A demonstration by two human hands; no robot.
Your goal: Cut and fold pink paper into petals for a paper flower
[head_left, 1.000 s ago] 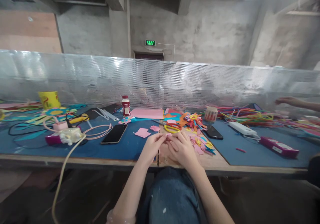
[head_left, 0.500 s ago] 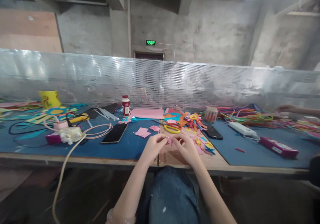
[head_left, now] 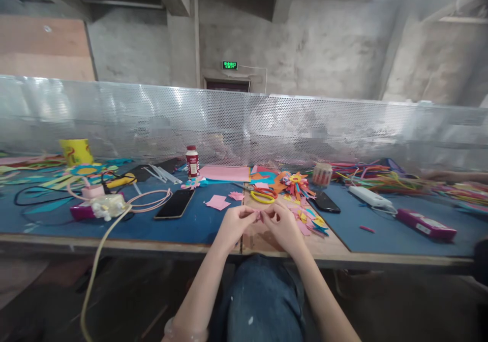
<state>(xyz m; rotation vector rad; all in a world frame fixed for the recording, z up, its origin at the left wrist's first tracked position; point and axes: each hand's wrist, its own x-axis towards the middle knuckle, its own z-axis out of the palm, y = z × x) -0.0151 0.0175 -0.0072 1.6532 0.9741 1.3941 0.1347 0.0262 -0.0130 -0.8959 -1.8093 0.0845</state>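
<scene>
Over the bare wood part of the table, my left hand and my right hand meet at the fingertips. Both pinch a small piece of pink paper, mostly covered by the fingers. Just beyond them lie scissors with yellow and red handles. Left of the hands are a flat pink paper sheet and a small pink paper flower. Colourful paper scraps are strewn beside my right hand, with an orange and red paper flower behind them.
A dark phone and a red-capped bottle stand to the left, near cables and a charger. On the right are another phone, a white power strip and a purple box. A perforated metal screen borders the back.
My fingertips have drawn closer together, so less of the pink paper shows between them. At the far right, another person's arm has shifted slightly. Objects on the table stay in place.
</scene>
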